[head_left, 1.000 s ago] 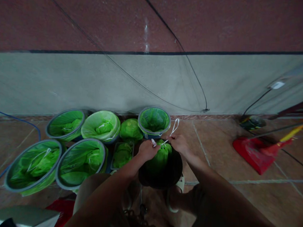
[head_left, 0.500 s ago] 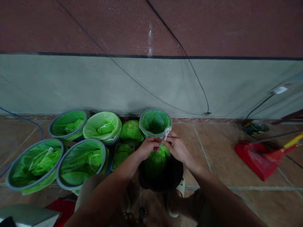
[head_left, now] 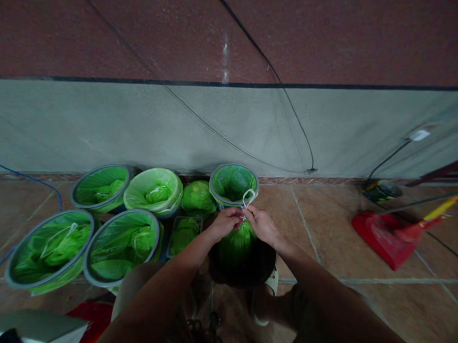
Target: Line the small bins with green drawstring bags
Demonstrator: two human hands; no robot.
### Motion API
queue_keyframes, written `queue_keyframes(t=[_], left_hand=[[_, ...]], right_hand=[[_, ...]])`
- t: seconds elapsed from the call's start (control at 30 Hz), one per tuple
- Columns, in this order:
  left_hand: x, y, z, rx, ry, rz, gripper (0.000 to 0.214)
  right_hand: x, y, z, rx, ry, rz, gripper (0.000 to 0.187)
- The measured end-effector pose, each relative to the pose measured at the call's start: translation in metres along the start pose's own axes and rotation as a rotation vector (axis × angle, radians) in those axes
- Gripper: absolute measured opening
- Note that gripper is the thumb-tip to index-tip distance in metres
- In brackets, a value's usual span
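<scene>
A green plastic bag (head_left: 237,242) sits gathered at the top inside a dark round bin (head_left: 261,270) just in front of me. Its white drawstring (head_left: 247,198) loops up above the bag's neck. My left hand (head_left: 224,224) and my right hand (head_left: 261,224) meet over the neck, fingers pinched on the drawstring, knuckles almost touching.
Several grey bins lined with green bags (head_left: 121,243) stand to the left along the wall, and another one (head_left: 233,184) stands right behind my hands. A red dustpan (head_left: 384,234) lies on the tiled floor at right. Black cables (head_left: 291,113) run down the wall.
My hands have come together over the bag's neck. The drawstring, stretched out to the right a second ago, is now a small loop just above my fingers.
</scene>
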State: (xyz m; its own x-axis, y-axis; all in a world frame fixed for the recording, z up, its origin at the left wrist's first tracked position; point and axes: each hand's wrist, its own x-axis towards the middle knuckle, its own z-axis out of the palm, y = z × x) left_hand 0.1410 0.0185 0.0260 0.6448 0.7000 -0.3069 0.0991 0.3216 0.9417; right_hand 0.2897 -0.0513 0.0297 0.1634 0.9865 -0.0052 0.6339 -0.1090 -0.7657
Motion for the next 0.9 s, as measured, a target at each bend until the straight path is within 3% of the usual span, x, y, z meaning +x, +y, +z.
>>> queue_keyframes(t=[0.13, 0.27, 0.4, 0.5, 0.73, 0.9], left_hand=[[0.001, -0.005, 0.001, 0.084, 0.022, 0.041, 0.022], [0.003, -0.010, -0.002, 0.248, 0.074, 0.134, 0.043], [-0.001, -0.008, -0.001, 0.478, 0.137, 0.236, 0.048], [-0.005, -0.006, 0.003, 0.564, 0.143, 0.292, 0.048], [-0.010, -0.004, 0.007, 0.667, 0.185, 0.326, 0.048], [-0.009, -0.004, 0.005, 0.714, 0.221, 0.304, 0.044]], right_hand=[[0.004, 0.000, 0.005, 0.114, 0.088, 0.082, 0.030], [0.011, 0.003, 0.008, 0.381, 0.134, 0.192, 0.025], [0.014, 0.004, 0.011, 0.595, 0.189, 0.335, 0.039], [0.012, 0.005, 0.012, 0.617, 0.218, 0.409, 0.045], [0.009, 0.006, 0.017, 0.615, 0.163, 0.343, 0.038], [0.005, 0.001, 0.011, 0.559, 0.048, 0.308, 0.038]])
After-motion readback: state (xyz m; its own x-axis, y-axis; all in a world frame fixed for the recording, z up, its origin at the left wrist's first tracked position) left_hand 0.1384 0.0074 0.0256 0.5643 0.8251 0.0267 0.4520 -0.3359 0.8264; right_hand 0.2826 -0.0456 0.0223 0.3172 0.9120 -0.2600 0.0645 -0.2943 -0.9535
